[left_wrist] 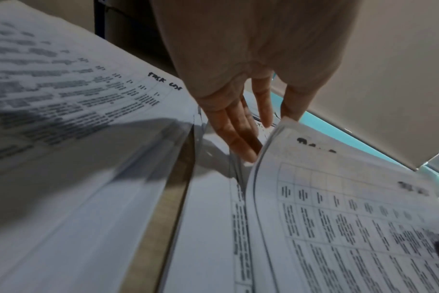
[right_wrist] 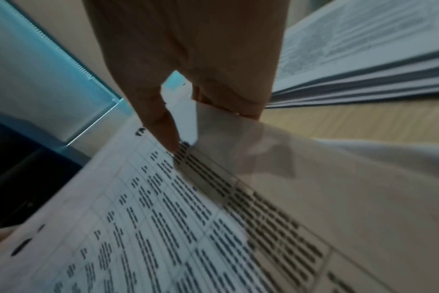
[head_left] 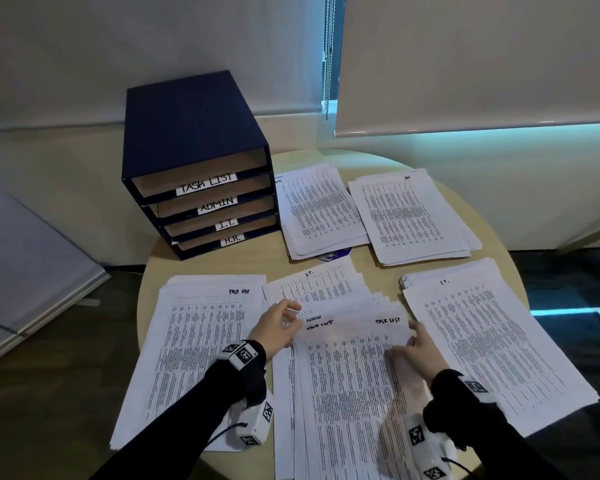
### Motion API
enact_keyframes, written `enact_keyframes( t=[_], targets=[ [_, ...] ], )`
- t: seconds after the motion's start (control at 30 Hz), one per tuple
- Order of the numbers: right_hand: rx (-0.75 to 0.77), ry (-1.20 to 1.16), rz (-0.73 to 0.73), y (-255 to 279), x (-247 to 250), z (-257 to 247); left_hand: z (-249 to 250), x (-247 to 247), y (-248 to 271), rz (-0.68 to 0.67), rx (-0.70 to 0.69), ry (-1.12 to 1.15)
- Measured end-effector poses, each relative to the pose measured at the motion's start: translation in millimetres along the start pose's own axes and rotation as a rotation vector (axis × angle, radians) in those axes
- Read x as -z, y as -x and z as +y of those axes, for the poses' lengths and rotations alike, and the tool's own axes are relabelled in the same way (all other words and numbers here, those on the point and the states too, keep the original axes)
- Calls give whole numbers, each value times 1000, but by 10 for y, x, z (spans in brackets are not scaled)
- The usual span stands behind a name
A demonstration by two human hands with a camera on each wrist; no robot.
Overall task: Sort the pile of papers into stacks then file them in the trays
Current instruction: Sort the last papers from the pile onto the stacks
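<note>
An unsorted pile of printed sheets [head_left: 326, 427] lies at the table's near middle. Its top sheet [head_left: 354, 375], hand-marked "TASK LIST", is lifted off the pile. My left hand [head_left: 281, 327] pinches its upper left corner; in the left wrist view the fingers [left_wrist: 238, 134] lie under the curled edge [left_wrist: 268, 158]. My right hand [head_left: 414, 344] pinches its right edge, one digit [right_wrist: 163, 128] on top of the sheet [right_wrist: 163, 218]. A "Task list" stack [head_left: 194, 341] lies at the left and an "I.T." stack [head_left: 492, 341] at the right. The navy tray unit [head_left: 194, 133] stands at the back left, labelled TASK LIST, ADMIN, I.T. and H.R.
Two more stacks [head_left: 319, 209] [head_left: 413, 216] lie at the back of the round wooden table [head_left: 215, 265]. An "I.T." sheet [head_left: 316, 282] pokes out beyond the pile. A grey board [head_left: 32, 271] leans on the floor at the left. Roller blinds [head_left: 482, 64] hang behind.
</note>
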State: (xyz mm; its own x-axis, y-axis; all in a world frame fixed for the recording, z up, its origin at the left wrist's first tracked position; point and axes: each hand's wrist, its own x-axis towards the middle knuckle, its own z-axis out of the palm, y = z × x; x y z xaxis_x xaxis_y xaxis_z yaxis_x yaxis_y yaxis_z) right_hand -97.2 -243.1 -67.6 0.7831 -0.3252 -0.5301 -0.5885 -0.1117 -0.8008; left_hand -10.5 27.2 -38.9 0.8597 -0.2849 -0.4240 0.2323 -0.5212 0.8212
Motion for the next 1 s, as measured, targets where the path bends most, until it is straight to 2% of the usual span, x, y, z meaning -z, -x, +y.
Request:
enact_keyframes(
  t=[0.07, 0.13, 0.17, 0.23, 0.3, 0.4, 0.47, 0.5, 0.57, 0.63, 0.77, 0.87, 1.0],
  targets=[
    [-19, -6, -17, 14, 5, -71, 62, 2, 26, 3, 60, 117],
    [-2, -141, -3, 44, 40, -267, 186, 55, 45, -33, 122, 242],
    [18, -225, 12, 57, 72, -404, 275, 80, 61, -45, 108, 299],
    [81, -390, 32, 105, 156, -711, 502, 118, 102, -35, 4, 358],
    [176, -507, 12, 196, 203, -1033, 668, 91, 72, 46, -111, 328],
    [360, -606, -35, 407, 204, -1393, 860, -21, 76, 284, -255, 267],
    [463, -622, -57, 521, 138, -1510, 927, -125, 123, 427, -426, 303],
    [484, -611, -64, 542, 87, -1512, 943, -175, 159, 463, -496, 304],
    [460, -570, -45, 517, -30, -1425, 935, -268, 237, 466, -536, 329],
    [419, -569, 25, 454, -119, -1294, 831, -319, 213, 460, -490, 337],
    [321, -573, 79, 251, -237, -1097, 677, -353, 83, 436, -246, 442],
    [257, -521, 72, 87, -345, -994, 635, -341, -18, 429, -88, 478],
    [158, -485, 49, -57, -520, -896, 671, -341, -104, 454, 27, 434]
  ],
)
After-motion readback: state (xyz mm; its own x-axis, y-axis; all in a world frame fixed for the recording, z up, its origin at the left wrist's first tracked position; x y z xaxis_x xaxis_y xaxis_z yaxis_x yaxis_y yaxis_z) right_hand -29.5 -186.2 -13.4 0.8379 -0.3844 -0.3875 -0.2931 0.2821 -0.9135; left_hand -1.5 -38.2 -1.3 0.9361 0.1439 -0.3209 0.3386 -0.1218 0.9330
